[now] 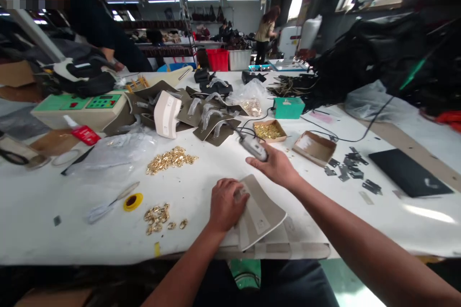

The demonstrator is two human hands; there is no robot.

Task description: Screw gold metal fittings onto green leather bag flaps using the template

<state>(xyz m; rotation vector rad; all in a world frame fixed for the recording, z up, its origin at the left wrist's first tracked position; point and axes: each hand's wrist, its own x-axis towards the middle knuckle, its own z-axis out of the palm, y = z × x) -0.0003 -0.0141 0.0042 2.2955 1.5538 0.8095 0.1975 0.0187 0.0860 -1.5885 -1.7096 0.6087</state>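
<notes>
My left hand (226, 204), fingers curled, grips the upper left edge of a beige bag panel (257, 208) with a paler strip down it. What lies under its fingers is hidden. The panel rests near the table's front edge. Above and right of it, my right hand (274, 165) is closed around a grey corded hand tool (254, 147), slightly blurred and held apart from the panel. Gold oval rings (157, 217) lie in a small group left of my left hand, with a bigger pile of gold fittings (171, 159) farther back.
A box of small gold parts (270, 130), a cardboard tray (315, 147) and a green box (288, 107) stand beyond my right hand. Dark metal plates (347, 165) lie to the right. Stacked olive panels (216, 127) lie behind. Cords cross the table. Other people stand farther back.
</notes>
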